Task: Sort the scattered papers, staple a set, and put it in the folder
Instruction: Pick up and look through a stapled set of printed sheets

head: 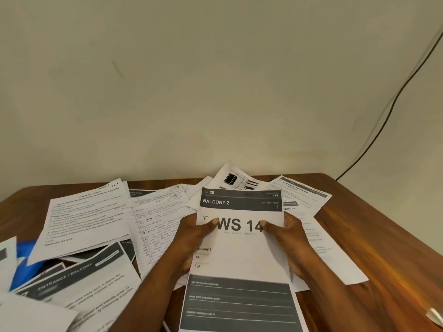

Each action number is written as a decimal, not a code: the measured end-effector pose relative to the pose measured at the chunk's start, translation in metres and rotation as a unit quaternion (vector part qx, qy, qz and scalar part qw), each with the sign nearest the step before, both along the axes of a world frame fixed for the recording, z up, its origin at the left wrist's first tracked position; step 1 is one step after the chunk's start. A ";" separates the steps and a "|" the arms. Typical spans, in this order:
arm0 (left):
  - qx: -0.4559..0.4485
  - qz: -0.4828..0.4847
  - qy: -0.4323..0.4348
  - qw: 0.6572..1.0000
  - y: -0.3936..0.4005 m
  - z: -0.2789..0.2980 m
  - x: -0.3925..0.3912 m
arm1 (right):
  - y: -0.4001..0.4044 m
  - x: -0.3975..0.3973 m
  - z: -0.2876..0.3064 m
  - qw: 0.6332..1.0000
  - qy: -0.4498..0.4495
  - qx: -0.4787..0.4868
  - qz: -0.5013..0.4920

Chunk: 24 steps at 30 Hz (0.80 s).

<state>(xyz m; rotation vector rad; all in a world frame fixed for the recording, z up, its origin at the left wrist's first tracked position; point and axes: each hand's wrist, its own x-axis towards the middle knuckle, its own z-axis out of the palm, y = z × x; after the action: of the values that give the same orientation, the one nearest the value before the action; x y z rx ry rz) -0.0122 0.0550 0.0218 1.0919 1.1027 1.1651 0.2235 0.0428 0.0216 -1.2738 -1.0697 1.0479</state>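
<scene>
At the lower left edge of the frame a blue folder peeks from under scattered papers that cover the left half of the tabletop. Centre frame, the left hand and right hand hold a "WS 14" sheet by its side edges, thumbs pinching the front, fingers curled behind. To the right, bare wood runs out to the tabletop's right edge. A dark cable crosses the wall at upper right.

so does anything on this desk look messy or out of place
Yes: loose papers lie overlapped at skewed angles across the table, one partly covering a blue folder. Both hands hold only the WS 14 sheet.
</scene>
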 end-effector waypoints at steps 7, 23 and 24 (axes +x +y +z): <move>-0.004 0.030 -0.010 0.999 0.004 -0.009 -0.001 | 0.000 0.000 -0.003 0.997 -0.076 -0.002 0.011; 0.036 0.105 0.087 0.990 0.016 -0.017 -0.018 | -0.002 0.027 0.004 0.928 -0.365 0.002 -0.075; 0.034 0.106 0.087 0.990 0.016 -0.016 -0.020 | -0.004 0.030 0.005 0.903 -0.422 -0.010 -0.072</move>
<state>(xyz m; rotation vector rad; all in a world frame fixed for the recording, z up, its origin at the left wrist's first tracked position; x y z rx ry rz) -0.0325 0.0714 0.0055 1.1674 1.3483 1.3004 0.2537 0.0385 0.0270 -1.8581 -1.5641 0.3581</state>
